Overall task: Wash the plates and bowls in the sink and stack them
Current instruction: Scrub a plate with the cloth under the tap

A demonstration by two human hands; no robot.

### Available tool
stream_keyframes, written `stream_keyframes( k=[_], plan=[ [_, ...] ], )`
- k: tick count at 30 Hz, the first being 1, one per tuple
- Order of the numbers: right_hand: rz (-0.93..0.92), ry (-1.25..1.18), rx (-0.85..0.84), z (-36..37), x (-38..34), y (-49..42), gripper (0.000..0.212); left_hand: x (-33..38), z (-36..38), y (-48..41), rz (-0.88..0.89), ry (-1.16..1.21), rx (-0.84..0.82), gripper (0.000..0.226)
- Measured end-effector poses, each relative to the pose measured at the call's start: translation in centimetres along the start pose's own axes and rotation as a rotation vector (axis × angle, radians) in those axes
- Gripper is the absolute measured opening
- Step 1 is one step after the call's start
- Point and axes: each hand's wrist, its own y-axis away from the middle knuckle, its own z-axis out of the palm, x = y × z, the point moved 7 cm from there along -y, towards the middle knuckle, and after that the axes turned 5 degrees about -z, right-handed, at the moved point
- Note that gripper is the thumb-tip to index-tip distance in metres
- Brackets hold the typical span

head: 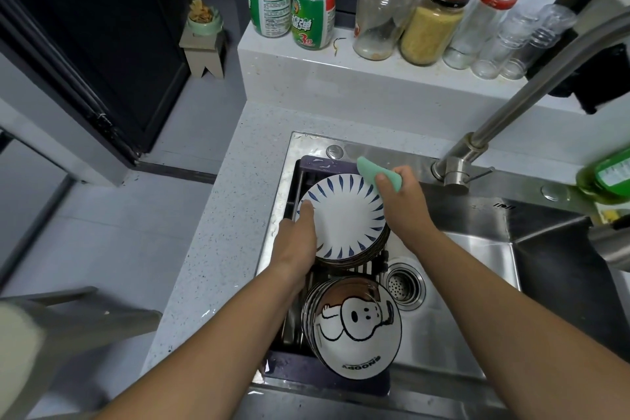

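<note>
Lower centre: cartoon-dog bowls (358,327) stacked in the sink (477,256). Mid-frame, the left hand (296,239) grips the left rim of a blue-striped plate (347,215) topping a stack. The right hand (399,194) clutches a green sponge (375,170) at its upper-right edge.

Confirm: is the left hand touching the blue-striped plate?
Touching. The head view shows the left hand gripping the blue-striped plate at its left rim, thumb lying on its face.
</note>
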Motion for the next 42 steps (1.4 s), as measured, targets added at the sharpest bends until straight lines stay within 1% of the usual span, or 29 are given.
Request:
stream_keyframes(
  k=[4,7,9,13,16,18,22,24,28,31,32,35,38,42],
  plan=[
    [-0.030,0.037,-0.010,0.8,-0.6,0.0,0.018,0.0,-0.3,-0.1,0.013,-0.008,-0.012,0.090],
    [-0.013,0.036,0.010,0.4,-0.5,-0.3,0.018,0.7,-0.3,0.7,0.027,-0.022,-0.019,0.083],
    [-0.018,0.055,-0.006,0.2,-0.8,-0.6,0.019,1.0,-0.3,1.2,0.030,-0.029,-0.026,0.080],
    [0.033,0.022,-0.013,0.2,-1.1,-1.2,0.017,1.1,-0.3,1.6,0.025,-0.022,-0.024,0.075],
    [0.070,-0.006,0.001,-0.1,-1.1,-1.3,0.015,1.6,-0.2,2.8,0.015,-0.022,-0.045,0.057],
    [0.093,-0.063,0.040,-0.4,-1.4,-1.1,0.015,1.5,-0.1,3.2,-0.003,-0.007,-0.067,0.052],
    [0.043,-0.067,0.080,-0.8,-2.7,-0.8,0.013,1.5,0.3,3.5,0.014,0.033,-0.089,0.055],
    [0.016,-0.058,0.109,-1.2,-3.0,-0.6,0.013,1.3,0.7,3.1,0.033,0.037,-0.097,0.065],
    [0.006,-0.074,0.173,-2.2,-2.5,-0.3,0.013,0.6,0.6,1.5,0.032,0.053,-0.025,0.083],
    [0.050,-0.125,0.220,-2.8,-1.5,0.1,0.015,2.6,0.1,3.2,0.042,0.056,0.001,0.086],
    [0.068,-0.141,0.242,-3.0,-1.2,0.3,0.015,3.3,0.2,3.8,0.046,0.054,-0.008,0.081],
    [0.108,-0.208,0.305,-3.7,-0.6,0.9,0.014,4.3,0.7,4.8,0.054,0.058,-0.038,0.052],
    [0.128,-0.288,0.365,-4.6,-0.8,1.8,0.014,4.9,1.1,5.5,0.083,0.084,-0.045,0.042],
    [0.107,-0.371,0.409,-6.1,-2.8,4.0,0.012,6.2,1.4,8.2,0.216,0.135,-0.067,0.031]
  ],
)
